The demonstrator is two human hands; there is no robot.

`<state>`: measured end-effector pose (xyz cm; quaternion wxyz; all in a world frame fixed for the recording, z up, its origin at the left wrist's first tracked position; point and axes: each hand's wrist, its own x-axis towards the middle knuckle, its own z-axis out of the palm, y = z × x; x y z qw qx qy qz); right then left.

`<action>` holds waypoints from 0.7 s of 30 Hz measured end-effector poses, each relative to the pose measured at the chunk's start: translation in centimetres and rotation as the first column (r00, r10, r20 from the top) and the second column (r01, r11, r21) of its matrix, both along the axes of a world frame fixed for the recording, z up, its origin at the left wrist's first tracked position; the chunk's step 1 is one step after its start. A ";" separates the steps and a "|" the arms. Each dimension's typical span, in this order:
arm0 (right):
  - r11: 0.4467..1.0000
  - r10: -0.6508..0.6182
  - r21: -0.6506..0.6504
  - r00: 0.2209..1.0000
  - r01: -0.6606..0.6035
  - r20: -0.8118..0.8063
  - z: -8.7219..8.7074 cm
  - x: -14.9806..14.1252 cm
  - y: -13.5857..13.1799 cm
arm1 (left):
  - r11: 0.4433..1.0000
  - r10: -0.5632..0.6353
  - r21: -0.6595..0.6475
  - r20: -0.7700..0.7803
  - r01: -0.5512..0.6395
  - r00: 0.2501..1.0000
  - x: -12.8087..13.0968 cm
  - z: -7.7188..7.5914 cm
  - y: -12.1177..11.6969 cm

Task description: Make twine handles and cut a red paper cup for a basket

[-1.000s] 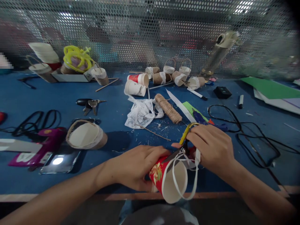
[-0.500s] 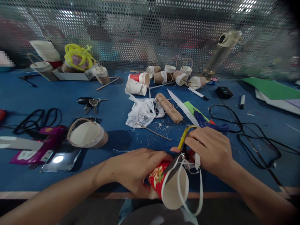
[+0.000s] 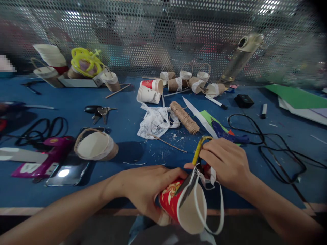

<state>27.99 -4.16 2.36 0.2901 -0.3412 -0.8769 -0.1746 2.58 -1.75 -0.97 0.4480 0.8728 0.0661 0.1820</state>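
Note:
My left hand [image 3: 146,189] is wrapped round a red patterned paper cup [image 3: 170,201], holding it on its side at the table's near edge with the mouth toward me. My right hand [image 3: 226,162] grips yellow-handled scissors [image 3: 194,166], whose blades sit at the cup's rim. A thin white strip [image 3: 216,211] cut from the rim curls loose below the cup mouth and loops toward my right hand.
On the blue table [image 3: 122,119] lie a twine spool [image 3: 184,117], white lace [image 3: 153,123], a blue glue gun [image 3: 226,134], black cables [image 3: 276,146], keys [image 3: 99,111], a twine-wrapped cup [image 3: 95,147], a phone [image 3: 66,173], a purple tool [image 3: 43,160], and several cups [image 3: 149,91] by the mesh wall.
The cup has dropped lower and nearer to me, the scissors have cut further round the rim, and the loose white strip hangs longer. A blurred object has appeared at the far left.

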 end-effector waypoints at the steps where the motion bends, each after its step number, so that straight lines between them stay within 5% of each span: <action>1: 1.000 0.006 -0.006 1.000 -0.006 -0.001 0.0 -0.1 0.0 | 1.000 -0.011 -0.013 -0.005 0.011 1.000 0.0 -0.1 0.0; 14: 0.999 0.043 -0.019 0.999 -0.043 0.006 0.2 -0.5 -0.1 | 0.976 -0.135 -0.171 0.027 0.137 0.991 0.1 -0.7 0.5; 21: 0.997 -0.065 -0.047 0.998 0.064 -0.018 -0.2 0.0 -0.1 | 0.865 -0.144 -0.476 0.069 0.159 0.987 0.0 0.3 0.9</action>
